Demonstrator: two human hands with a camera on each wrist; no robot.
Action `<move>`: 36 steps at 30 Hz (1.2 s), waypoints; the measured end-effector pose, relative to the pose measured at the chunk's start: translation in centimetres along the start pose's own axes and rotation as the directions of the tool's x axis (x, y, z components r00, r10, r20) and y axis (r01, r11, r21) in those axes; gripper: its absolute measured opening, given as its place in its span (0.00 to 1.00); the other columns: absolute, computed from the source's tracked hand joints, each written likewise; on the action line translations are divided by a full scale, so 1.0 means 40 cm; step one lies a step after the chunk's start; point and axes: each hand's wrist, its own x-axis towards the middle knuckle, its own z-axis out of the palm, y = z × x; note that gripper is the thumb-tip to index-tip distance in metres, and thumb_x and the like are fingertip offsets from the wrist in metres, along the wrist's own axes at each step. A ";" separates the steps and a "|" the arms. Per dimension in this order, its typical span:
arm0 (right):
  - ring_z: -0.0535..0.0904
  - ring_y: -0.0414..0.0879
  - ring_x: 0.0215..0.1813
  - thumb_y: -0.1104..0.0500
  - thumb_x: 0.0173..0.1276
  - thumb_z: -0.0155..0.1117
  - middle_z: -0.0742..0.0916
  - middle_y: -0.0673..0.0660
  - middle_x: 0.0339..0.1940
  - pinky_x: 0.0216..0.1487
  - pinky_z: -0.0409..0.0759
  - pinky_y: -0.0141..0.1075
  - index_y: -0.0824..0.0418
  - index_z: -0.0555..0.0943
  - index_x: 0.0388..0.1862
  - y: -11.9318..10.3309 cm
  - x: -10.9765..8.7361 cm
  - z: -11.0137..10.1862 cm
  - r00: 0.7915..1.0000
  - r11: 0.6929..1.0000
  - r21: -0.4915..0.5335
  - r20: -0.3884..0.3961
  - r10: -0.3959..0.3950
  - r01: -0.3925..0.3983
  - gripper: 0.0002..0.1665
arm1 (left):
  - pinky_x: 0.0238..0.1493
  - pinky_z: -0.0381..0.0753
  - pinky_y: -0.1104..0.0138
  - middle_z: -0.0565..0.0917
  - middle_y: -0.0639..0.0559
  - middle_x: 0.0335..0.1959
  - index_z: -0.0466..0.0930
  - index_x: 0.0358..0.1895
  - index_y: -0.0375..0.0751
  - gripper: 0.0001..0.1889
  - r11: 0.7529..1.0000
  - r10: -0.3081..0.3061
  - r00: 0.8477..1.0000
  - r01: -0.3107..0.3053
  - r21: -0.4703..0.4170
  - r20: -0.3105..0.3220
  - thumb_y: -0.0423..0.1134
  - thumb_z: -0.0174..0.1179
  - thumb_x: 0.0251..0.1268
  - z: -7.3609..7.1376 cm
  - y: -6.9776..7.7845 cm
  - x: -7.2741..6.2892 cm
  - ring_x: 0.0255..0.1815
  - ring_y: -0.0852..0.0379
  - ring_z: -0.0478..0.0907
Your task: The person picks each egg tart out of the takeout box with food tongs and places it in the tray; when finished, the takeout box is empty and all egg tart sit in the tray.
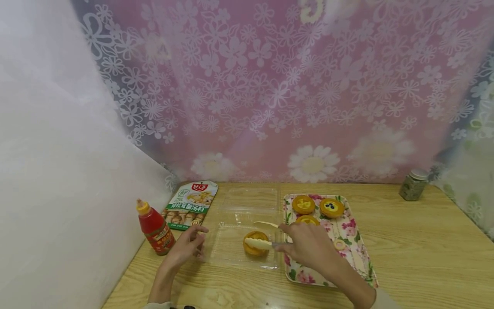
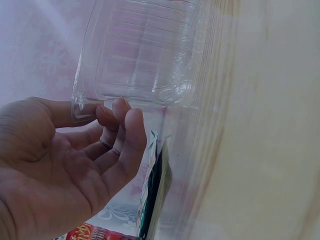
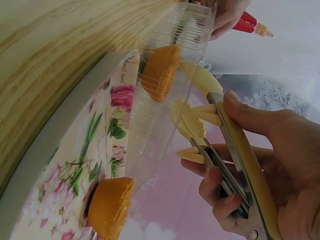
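A clear plastic hinged box (image 1: pixel 227 246) lies on the table with its lid folded back. Inside its near half sits a golden tart (image 1: pixel 255 234). My right hand (image 1: pixel 314 246) holds tongs (image 3: pixel 245 162) with cream scalloped tips and yellow grips. The two tips are spread apart, and one overlaps the tart in the head view. At the box's left edge is my left hand (image 1: pixel 185 246). Its curled fingers pinch a clear corner tab (image 2: pixel 81 104), and the thumb shows through the plastic.
Right of the box, a floral tray (image 1: pixel 351 231) carries several tarts (image 1: pixel 303 204) and a small pale ring (image 1: pixel 339 244). On the left stand a red sauce bottle (image 1: pixel 156 229) and a food packet (image 1: pixel 191 204). A lidded jar (image 1: pixel 413 185) stands at the back right.
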 end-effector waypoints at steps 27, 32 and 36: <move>0.55 0.39 0.16 0.37 0.54 0.83 0.84 0.45 0.20 0.18 0.52 0.33 0.54 0.88 0.58 -0.029 0.010 -0.037 0.988 0.998 0.017 0.139 0.060 -0.063 0.36 | 0.31 0.86 0.57 0.78 0.35 0.34 0.66 0.67 0.25 0.18 0.999 0.029 1.000 -0.029 0.022 -0.003 0.34 0.48 0.86 0.002 0.001 -0.001 0.31 0.46 0.81; 0.53 0.38 0.16 0.37 0.53 0.84 0.73 0.45 0.12 0.18 0.51 0.32 0.56 0.89 0.56 -0.038 0.014 -0.034 0.990 0.999 -0.002 0.131 0.048 -0.048 0.37 | 0.31 0.86 0.57 0.78 0.34 0.34 0.66 0.67 0.25 0.18 0.999 0.031 1.000 -0.031 0.025 0.002 0.34 0.47 0.86 0.002 0.000 -0.001 0.32 0.43 0.82; 0.55 0.38 0.17 0.38 0.52 0.84 0.72 0.45 0.12 0.19 0.51 0.32 0.57 0.89 0.56 -0.044 0.019 -0.028 0.990 0.999 0.005 0.134 0.052 -0.053 0.37 | 0.31 0.86 0.56 0.78 0.34 0.34 0.66 0.67 0.25 0.18 0.999 0.029 1.000 -0.029 0.025 -0.001 0.34 0.47 0.86 0.002 -0.002 0.000 0.31 0.43 0.81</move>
